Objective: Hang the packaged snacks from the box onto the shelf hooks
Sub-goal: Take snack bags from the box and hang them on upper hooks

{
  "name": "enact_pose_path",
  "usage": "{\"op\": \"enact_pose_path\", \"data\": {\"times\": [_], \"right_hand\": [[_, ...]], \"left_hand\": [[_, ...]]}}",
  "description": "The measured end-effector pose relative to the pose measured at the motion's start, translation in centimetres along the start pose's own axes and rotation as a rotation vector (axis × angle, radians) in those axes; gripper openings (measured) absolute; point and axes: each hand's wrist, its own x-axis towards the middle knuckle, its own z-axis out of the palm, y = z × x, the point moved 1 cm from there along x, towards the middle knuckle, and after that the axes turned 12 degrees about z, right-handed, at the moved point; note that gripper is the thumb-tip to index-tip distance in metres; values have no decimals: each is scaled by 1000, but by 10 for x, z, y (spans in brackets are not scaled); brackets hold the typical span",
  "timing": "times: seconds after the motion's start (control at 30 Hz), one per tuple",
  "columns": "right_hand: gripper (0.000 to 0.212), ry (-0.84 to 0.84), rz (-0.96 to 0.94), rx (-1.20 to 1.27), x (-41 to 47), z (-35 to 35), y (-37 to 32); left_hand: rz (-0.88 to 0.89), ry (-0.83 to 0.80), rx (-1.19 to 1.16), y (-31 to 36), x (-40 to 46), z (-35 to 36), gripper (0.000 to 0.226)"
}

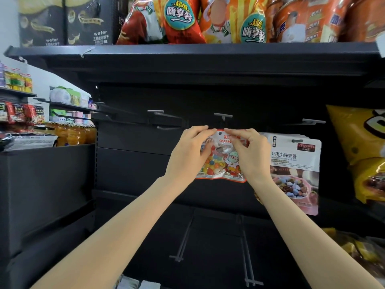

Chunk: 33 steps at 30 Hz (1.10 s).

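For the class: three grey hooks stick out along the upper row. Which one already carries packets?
The right-hand hook: white chocolate-candy packets hang from it. The left hook and middle hook are bare.

Colourful candy packet (pixel 220 161) upright, top edge just below hook (pixel 223 116).

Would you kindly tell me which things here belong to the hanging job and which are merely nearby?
Job in hand:
clear red-edged bag of coloured jelly beans, held by left hand and right hand
grey metal shelf hook above it

Merely nearby:
white chocolate milk candy pouches, already hanging
orange crisp bags
black wafer boxes
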Motion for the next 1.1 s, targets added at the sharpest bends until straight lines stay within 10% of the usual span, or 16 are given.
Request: {"op": "enact_pose_path", "data": {"times": [0.3, 0.7, 0.9, 1.1], "right_hand": [[24, 31, 38, 40, 3, 8, 4], [37, -62, 190, -253, 34, 54, 42], [59, -8, 401, -1, 39, 61, 41], [53, 12, 151, -374, 18, 59, 42]], "left_hand": [[-32, 61, 40, -7, -2, 9, 40], [-251, -364, -241, -34, 28, 61, 48], [-314, -461, -218, -43, 38, 76, 57], [-304, -307, -142, -44, 26, 54, 47]]}}
